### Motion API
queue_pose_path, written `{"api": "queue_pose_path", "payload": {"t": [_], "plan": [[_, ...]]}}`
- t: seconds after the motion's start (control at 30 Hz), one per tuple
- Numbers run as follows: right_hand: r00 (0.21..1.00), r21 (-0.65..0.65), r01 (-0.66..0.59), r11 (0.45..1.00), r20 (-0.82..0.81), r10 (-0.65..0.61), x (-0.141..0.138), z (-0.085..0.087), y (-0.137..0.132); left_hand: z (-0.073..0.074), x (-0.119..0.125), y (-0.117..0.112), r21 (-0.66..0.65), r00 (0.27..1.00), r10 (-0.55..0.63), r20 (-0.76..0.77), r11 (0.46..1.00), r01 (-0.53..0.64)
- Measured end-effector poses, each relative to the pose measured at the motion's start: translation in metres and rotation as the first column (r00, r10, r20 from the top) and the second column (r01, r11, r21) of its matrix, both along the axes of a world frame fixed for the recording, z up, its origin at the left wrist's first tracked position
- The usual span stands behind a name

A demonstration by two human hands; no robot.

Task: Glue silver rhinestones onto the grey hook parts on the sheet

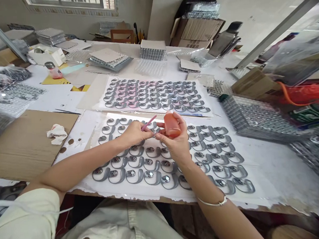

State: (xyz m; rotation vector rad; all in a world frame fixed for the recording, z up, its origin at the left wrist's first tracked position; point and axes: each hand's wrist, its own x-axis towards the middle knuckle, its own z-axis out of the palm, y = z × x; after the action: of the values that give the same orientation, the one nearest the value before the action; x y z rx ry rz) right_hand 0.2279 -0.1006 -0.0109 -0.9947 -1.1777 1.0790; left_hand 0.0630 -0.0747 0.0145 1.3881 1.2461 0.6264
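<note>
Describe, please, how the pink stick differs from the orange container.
The pink stick is thin; the orange container is much broader. The stick is held in the left hand, the container in the right hand. Both are above the table.

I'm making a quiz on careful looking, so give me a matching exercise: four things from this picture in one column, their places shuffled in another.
Things:
1. orange bottle
2. pink stick
3. crumpled tissue
4. bracelet

Places:
A. on the brown cardboard
B. in the left hand
C. around the right forearm
D. in the right hand

Pairs: 1-D, 2-B, 3-A, 4-C
</note>
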Motion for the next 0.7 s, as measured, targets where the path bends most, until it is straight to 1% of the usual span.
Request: {"api": "queue_pose_path", "payload": {"t": [0.07,0.17,0.23,0.37,0.5,0.57,0.63,0.67,0.7], "plan": [[1.000,-0.036,0.015,0.999,0.011,-0.014,-0.002,0.002,-0.002,-0.002,0.001,-0.001,0.015,1.000,0.027,0.005,1.000,-0.027],[0.999,-0.046,0.040,0.998,0.001,-0.040,-0.004,0.003,-0.003,-0.002,0.002,-0.002,0.035,0.999,0.054,-0.001,0.998,-0.054],[0.997,-0.064,0.069,0.996,-0.024,-0.071,-0.004,0.003,-0.002,0.000,0.002,-0.003,0.042,0.999,0.049,-0.010,0.998,-0.049],[0.977,-0.110,0.198,0.974,-0.059,-0.205,0.003,0.007,0.003,0.002,0.003,-0.002,0.022,1.000,0.018,-0.022,1.000,-0.018],[0.917,-0.072,0.356,0.932,-0.166,-0.363,0.013,0.017,0.008,0.001,0.001,0.002,0.007,0.995,0.004,-0.098,1.000,-0.003],[0.881,-0.060,0.416,0.907,-0.218,-0.419,0.018,0.022,0.009,-0.001,-0.001,0.004,0.034,0.991,-0.012,-0.132,0.999,0.017],[0.860,-0.047,0.444,0.895,-0.257,-0.440,0.022,0.027,0.009,-0.002,-0.002,0.005,0.070,0.987,-0.028,-0.157,0.997,0.040],[0.853,-0.037,0.451,0.892,-0.274,-0.443,0.024,0.029,0.009,-0.002,-0.003,0.004,0.113,0.979,-0.052,-0.196,0.991,0.075],[0.848,-0.024,0.458,0.889,-0.289,-0.445,0.025,0.031,0.009,-0.002,-0.003,0.002,0.175,0.960,-0.089,-0.266,0.975,0.139]]}}
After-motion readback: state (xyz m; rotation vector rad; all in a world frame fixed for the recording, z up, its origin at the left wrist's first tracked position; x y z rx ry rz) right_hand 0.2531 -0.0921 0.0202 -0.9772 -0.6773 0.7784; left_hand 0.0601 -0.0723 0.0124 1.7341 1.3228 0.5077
